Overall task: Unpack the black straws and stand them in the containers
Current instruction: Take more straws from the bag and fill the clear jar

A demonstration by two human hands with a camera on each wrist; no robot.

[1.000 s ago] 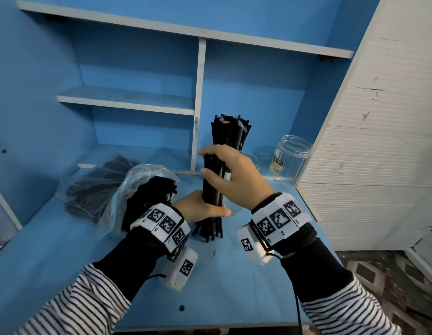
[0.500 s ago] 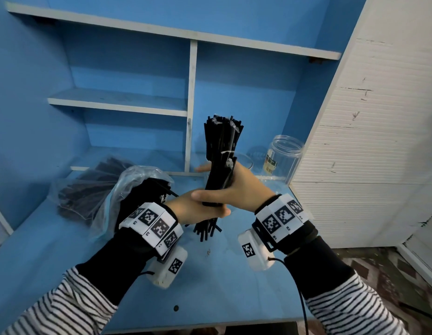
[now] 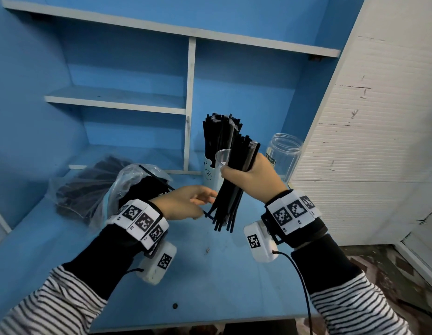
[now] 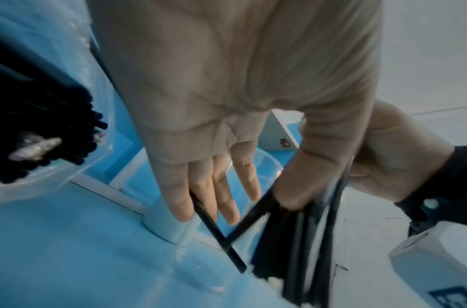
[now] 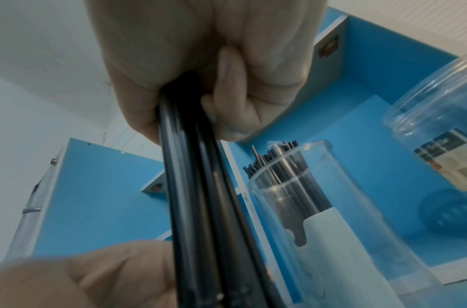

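My right hand (image 3: pixel 236 172) grips a bundle of black straws (image 3: pixel 230 201) around its middle and holds it above the blue table (image 3: pixel 210 274), its top tilted to the right. The wrist view shows the fingers (image 5: pixel 219 100) curled round the bundle (image 5: pixel 200 208). My left hand (image 3: pixel 205 201) reaches to the bundle's lower ends with straight fingers (image 4: pixel 227 198). One loose straw (image 4: pixel 216 229) crosses under them, and the thumb touches the bundle (image 4: pixel 306 250). Behind stands a clear cup (image 3: pixel 213 175) with a white sleeve, holding several upright straws (image 3: pixel 222 134). An empty clear jar (image 3: pixel 284 155) stands to its right.
A clear plastic bag (image 3: pixel 128 189) with more black straws lies open on the table's left, and a second bag (image 3: pixel 89 187) lies behind it. Blue shelves (image 3: pixel 118 100) with a white divider (image 3: pixel 189 105) rise at the back. A white panel (image 3: pixel 367 141) closes the right side.
My left hand has let go of the bundle and opened its fingers at the lower ends. My right hand has lifted the bundle off the table and tilted it to the right.
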